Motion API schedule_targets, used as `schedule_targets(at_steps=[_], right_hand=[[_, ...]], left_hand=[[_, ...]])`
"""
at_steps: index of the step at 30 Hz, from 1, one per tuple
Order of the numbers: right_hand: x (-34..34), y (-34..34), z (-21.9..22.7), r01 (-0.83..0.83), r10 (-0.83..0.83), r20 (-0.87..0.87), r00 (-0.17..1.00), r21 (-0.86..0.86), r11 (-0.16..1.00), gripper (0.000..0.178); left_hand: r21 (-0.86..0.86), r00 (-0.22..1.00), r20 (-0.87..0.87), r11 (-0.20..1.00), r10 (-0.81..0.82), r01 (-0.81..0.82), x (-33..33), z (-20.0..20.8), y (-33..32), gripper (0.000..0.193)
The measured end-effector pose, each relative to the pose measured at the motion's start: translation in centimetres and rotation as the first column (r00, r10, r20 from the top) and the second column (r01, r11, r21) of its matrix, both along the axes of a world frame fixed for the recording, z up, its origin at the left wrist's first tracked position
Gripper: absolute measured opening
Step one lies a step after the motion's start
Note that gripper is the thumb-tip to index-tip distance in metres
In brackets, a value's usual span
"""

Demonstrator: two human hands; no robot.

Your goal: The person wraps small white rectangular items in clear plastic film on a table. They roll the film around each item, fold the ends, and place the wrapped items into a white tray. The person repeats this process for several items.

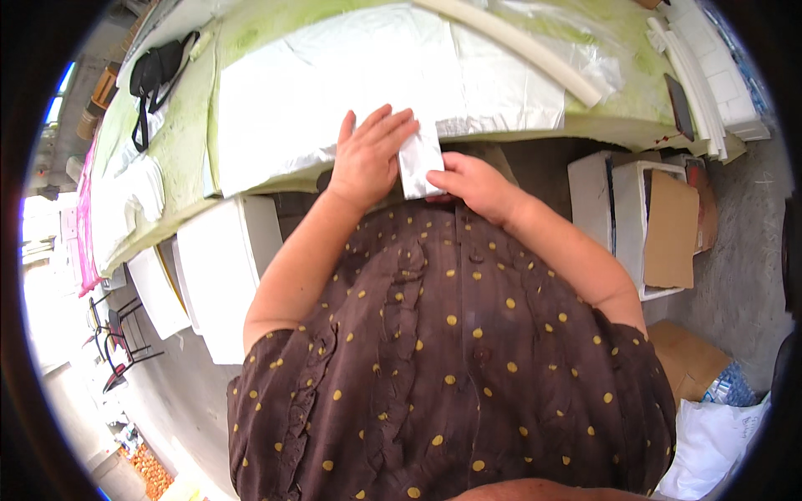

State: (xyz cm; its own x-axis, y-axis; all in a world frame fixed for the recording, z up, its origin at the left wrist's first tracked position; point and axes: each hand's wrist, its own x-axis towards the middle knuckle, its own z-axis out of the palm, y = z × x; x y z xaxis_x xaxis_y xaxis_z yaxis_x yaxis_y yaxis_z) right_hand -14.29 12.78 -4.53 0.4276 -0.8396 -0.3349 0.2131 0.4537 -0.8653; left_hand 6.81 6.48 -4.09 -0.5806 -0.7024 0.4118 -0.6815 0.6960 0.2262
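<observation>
A small, flat, shiny silver-white packet [422,167] stands out over the near edge of the table in front of me. My right hand [480,188] grips its lower right edge, thumb on top and the other fingers hidden underneath. On its left side lies my left hand [368,163], fingers stretched out and slightly apart, the fingertips touching the packet's upper part. Under both, a wide white plastic sheet [292,92] covers the middle of the table. Glare washes out much of the sheet's surface.
The table has a green cover [618,129]. On it are a black bag [159,67] at the left, a long cream tube [526,46] at the back and a dark phone-like slab [678,104] at the right. White boxes [221,275] and cardboard [671,230] stand below.
</observation>
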Motion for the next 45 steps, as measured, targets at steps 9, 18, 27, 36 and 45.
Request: schedule_targets(at_steps=[9, 18, 27, 36, 45], right_hand=[[-4.4, -2.8, 3.6, -0.444, -0.530, -0.510, 0.677, -0.858, 0.258, 0.061], [-2.0, -8.8, 3.0, -0.531, -0.405, -0.498, 0.767, -0.847, 0.036, 0.026], [-2.0, -8.1, 1.8, -0.534, -0.447, -0.509, 0.736, -0.842, 0.081, 0.032], [-1.6, -9.8, 2.3, -0.373, -0.390, -0.505, 0.770, -0.852, 0.368, 0.014], [0.3, -14.1, 3.7, -0.045, -0.281, -0.578, 0.766, -0.485, 0.873, 0.029]], left_hand=[[0.122, 0.999, -0.029, 0.992, 0.014, -0.011, 0.2, 0.7, -0.1, 0.039], [0.226, 0.998, -0.042, 0.972, -0.047, 0.056, 1.3, 0.8, -2.2, 0.038], [0.177, 0.998, -0.061, 0.983, -0.034, 0.044, 1.2, 0.7, -1.7, 0.042], [0.277, 0.962, -0.254, 0.961, 0.099, -0.025, 0.5, 2.4, -1.8, 0.051], [0.599, 0.920, -0.230, 0.791, 0.318, -0.124, -0.2, 3.9, -4.6, 0.086]])
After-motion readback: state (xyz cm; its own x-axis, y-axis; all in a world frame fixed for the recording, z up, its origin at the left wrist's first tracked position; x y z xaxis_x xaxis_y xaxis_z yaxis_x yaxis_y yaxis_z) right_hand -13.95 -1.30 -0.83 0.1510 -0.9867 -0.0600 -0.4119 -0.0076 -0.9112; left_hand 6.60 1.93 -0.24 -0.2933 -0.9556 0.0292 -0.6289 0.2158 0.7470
